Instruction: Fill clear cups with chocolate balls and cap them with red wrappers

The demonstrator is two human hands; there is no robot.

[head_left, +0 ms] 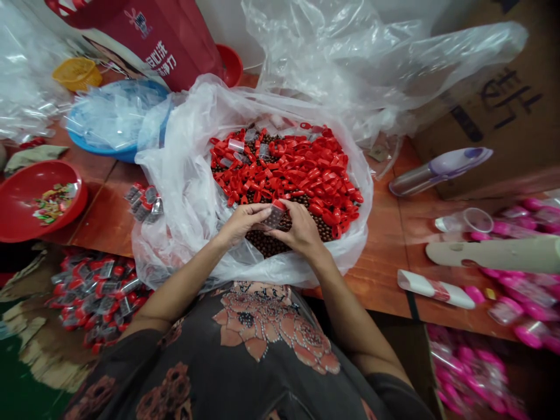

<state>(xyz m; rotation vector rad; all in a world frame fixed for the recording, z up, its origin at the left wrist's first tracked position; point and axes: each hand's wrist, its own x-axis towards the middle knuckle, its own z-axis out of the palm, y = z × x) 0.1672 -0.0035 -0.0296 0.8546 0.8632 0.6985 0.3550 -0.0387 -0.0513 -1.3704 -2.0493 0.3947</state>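
Observation:
Between my two hands is a small clear plastic container [275, 217] with a red end at the top; its contents look dark, but I cannot make them out well. My left hand [243, 223] pinches its left side. On the other side, the fingers of my right hand [301, 228] are closed around it near the red end. Both hands are over a white plastic bag [184, 146] spread open on the table. Inside it are many brown balls [266, 244], a heap of red plastic pieces [301, 166] and several clear containers [236, 146].
Filled red-capped containers [146, 204] lie left of the bag, with a larger pile [102, 297] below. A red bowl [72, 216], a blue basin [122, 153] and a yellow basket [77, 74] stand left. Pink-capped containers [538, 286], a silver-and-purple tool [437, 169] and a cardboard box [490, 140] are right.

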